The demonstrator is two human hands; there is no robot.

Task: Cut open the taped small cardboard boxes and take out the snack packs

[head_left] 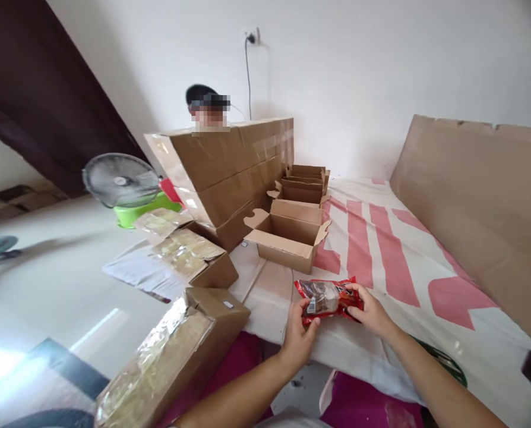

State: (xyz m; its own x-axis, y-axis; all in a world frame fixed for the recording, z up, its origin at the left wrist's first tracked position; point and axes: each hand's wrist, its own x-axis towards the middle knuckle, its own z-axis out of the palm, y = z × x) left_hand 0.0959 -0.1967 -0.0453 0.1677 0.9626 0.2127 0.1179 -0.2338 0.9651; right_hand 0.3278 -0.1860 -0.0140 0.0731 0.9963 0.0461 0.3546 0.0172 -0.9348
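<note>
A red plastic snack packet (322,296) with a clear window and dark lettering lies at the table's near edge. My left hand (299,334) grips its near left corner, fingers and thumb bent around the edge. On the other end, my right hand (369,309) closes over the packet's right side. Just beyond the packet stands an open cardboard box (285,252) with its flaps spread; the part of its inside that shows is bare cardboard.
More open boxes (303,193) line up behind, beside a tall stack of cartons (230,160). Taped cartons (203,333) stand at the left. A large cardboard sheet (474,202) rises on the right. Past the stack is a person in a dark cap (202,94); a fan (122,180) stands left.
</note>
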